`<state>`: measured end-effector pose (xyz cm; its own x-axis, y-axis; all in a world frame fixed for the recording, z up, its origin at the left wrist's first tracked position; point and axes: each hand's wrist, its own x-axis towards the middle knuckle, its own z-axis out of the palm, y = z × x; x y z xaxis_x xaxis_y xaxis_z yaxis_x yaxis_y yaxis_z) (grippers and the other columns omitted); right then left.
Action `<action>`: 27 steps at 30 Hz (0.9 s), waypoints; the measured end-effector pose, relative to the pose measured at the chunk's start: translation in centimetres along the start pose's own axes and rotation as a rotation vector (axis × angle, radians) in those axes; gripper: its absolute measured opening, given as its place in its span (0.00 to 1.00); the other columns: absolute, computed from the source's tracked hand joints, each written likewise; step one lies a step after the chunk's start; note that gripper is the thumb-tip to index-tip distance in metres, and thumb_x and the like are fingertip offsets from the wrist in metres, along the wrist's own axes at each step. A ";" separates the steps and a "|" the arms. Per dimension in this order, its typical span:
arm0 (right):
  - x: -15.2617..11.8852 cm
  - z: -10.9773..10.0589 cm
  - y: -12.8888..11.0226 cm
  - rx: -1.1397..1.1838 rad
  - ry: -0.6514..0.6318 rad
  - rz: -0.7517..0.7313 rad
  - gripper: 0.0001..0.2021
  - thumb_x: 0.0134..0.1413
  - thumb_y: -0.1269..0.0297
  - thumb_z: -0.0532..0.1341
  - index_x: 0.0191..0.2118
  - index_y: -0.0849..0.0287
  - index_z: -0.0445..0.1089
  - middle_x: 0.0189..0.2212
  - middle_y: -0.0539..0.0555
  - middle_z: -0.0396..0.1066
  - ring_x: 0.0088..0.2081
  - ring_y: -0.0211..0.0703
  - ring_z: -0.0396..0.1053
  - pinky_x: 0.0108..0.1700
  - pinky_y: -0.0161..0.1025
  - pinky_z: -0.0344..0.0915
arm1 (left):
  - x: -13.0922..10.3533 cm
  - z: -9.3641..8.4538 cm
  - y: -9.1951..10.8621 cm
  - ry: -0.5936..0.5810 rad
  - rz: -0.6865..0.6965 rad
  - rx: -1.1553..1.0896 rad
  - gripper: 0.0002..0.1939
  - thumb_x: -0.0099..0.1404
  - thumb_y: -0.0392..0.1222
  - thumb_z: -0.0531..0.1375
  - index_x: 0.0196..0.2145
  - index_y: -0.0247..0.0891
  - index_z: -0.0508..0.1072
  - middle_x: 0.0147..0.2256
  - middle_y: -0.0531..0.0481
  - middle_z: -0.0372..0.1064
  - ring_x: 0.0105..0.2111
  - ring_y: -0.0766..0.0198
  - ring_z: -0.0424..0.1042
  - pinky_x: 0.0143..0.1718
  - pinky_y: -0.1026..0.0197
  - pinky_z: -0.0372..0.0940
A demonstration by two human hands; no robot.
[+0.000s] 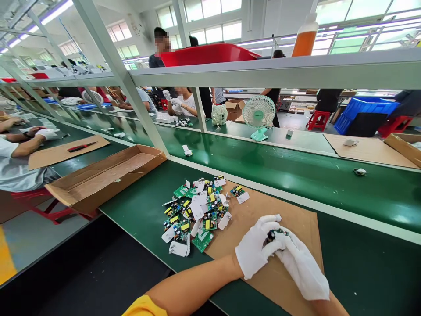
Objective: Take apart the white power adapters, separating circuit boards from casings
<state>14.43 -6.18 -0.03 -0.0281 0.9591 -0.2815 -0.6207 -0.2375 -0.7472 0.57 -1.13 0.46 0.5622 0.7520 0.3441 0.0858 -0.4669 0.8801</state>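
Observation:
Both my hands wear white gloves and meet over a brown cardboard sheet [296, 215] on the green bench. Between them they hold a small circuit board [271, 236], mostly hidden by the fingers; dark parts and a bit of green show. My left hand [256, 248] grips it from the left, fingers curled over the top. My right hand [301, 263] closes on it from the right. To the left lies a heap of circuit boards [210, 224] with yellow transformers and white plug plates attached. One board with a white plate [242, 197] sits apart, near the sheet's far edge.
A long open cardboard box [108, 175] stands at the left. Beyond my bench runs a green conveyor belt [296, 162] carrying a few small white pieces. A pale green fan [259, 113] stands past it. Overhead, a shelf [263, 74] holds a red bin [210, 54]. Co-workers sit nearby.

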 end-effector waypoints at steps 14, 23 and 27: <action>0.0 -0.6 -0.1 -0.066 0.007 -0.038 0.12 0.46 0.59 0.68 0.39 0.55 0.76 0.34 0.53 0.76 0.36 0.41 0.69 0.39 0.37 0.68 | -0.8 1.0 -1.5 -0.002 0.133 0.293 0.23 0.63 0.46 0.58 0.54 0.41 0.60 0.55 0.40 0.63 0.52 0.55 0.67 0.53 0.51 0.64; -0.4 0.3 -0.9 0.021 -0.020 0.004 0.17 0.48 0.54 0.66 0.44 0.54 0.76 0.47 0.57 0.75 0.50 0.53 0.69 0.56 0.51 0.61 | -0.1 0.6 -0.1 0.043 -0.201 -0.183 0.22 0.56 0.45 0.65 0.48 0.40 0.69 0.42 0.47 0.73 0.39 0.59 0.71 0.46 0.57 0.67; -0.4 0.7 -0.8 -0.045 0.049 -0.007 0.14 0.47 0.57 0.68 0.41 0.53 0.76 0.42 0.55 0.76 0.47 0.53 0.71 0.53 0.52 0.64 | 0.2 0.3 0.6 -0.035 -0.258 -0.387 0.25 0.54 0.46 0.65 0.49 0.38 0.67 0.40 0.46 0.71 0.36 0.62 0.70 0.39 0.59 0.68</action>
<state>14.43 -6.24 1.13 0.0146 0.9524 -0.3046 -0.5851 -0.2389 -0.7750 0.98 -1.40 0.99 0.5904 0.8018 0.0925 -0.0828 -0.0539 0.9951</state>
